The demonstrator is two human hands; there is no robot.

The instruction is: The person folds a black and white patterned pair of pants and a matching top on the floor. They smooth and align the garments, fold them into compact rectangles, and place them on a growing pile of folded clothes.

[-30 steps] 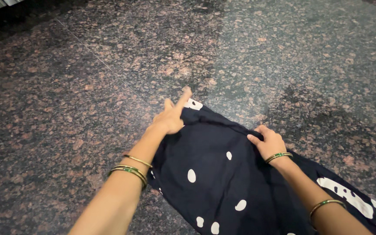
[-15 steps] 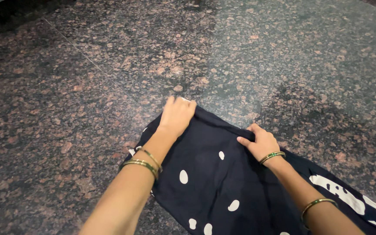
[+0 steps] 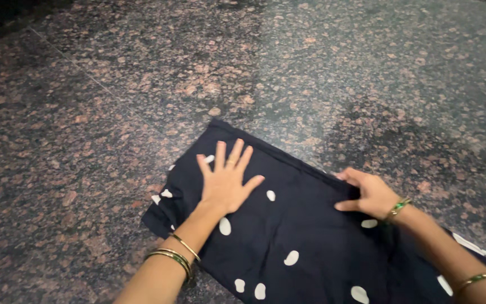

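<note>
A dark navy cloth (image 3: pixel 305 231) with white oval spots lies folded on a speckled granite floor (image 3: pixel 113 101). My left hand (image 3: pixel 227 179) rests flat on the cloth's far left part, fingers spread, palm down. My right hand (image 3: pixel 367 193) pinches the cloth's far edge to the right, fingers curled over the fold. Gold and green bangles circle both wrists. The cloth runs off the lower right of the view.
Brown and black granite floor surrounds the cloth on all sides. A faint seam line (image 3: pixel 85 79) crosses the floor at the upper left. A dark band (image 3: pixel 7 11) lies along the top left corner.
My left hand has gone from gripping the cloth's corner to lying flat and spread on it. The cloth now lies flatter and wider, and my right hand has moved right along the edge.
</note>
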